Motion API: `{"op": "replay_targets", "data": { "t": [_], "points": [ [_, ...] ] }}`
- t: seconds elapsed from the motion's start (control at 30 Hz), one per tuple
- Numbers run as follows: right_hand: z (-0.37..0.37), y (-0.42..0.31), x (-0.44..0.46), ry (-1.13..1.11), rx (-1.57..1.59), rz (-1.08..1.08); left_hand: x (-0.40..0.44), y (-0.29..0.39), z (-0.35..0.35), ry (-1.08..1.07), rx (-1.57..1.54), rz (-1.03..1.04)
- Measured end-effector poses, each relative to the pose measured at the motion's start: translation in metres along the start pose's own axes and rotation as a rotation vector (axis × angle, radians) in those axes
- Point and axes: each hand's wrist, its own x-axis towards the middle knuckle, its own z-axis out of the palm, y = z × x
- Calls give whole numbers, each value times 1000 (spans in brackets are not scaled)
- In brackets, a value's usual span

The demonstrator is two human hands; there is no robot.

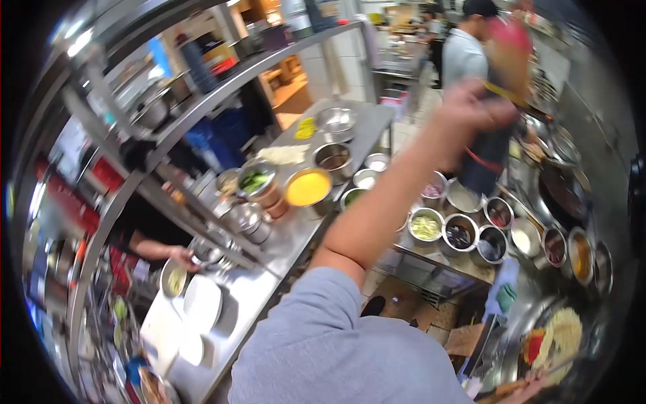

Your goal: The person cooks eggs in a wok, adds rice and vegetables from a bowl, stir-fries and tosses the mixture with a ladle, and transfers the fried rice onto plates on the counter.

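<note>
Our left arm (363, 209) stretches up and outward, the left hand (476, 106) closed round a tilted, motion-blurred bottle (486, 148) held high. Low at right, our right hand (531, 388) grips a wooden-handled utensil (506, 388) at the pan (517, 337).

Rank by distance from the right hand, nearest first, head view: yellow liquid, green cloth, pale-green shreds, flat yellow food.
From the right hand:
1. Flat yellow food, just above and right of it in view.
2. Green cloth, up and slightly left.
3. Pale-green shreds, well up and left.
4. Yellow liquid, farthest left.
</note>
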Motion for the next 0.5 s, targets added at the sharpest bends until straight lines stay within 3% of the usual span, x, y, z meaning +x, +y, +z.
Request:
{"op": "replay_targets", "data": {
  "t": [0.07,0.17,0.27,0.37,0.47,0.5],
  "points": [
    [3,-13,28,39,-107,20,-28,83,-50,270,413,257],
    [7,-24,65,29,-204,14,-69,191,-112,676,668,409],
    [-1,-40,101,19,-275,-2,-97,274,-202,1062,1161,567],
    [-20,-51,123,39,-317,-6,-128,323,-288,1459,1788,497],
    [-52,-51,129,74,-315,26,-152,329,-339,1633,1900,446],
    [-66,-46,127,85,-302,46,-154,330,-335,1693,1796,326]
  ]
}}
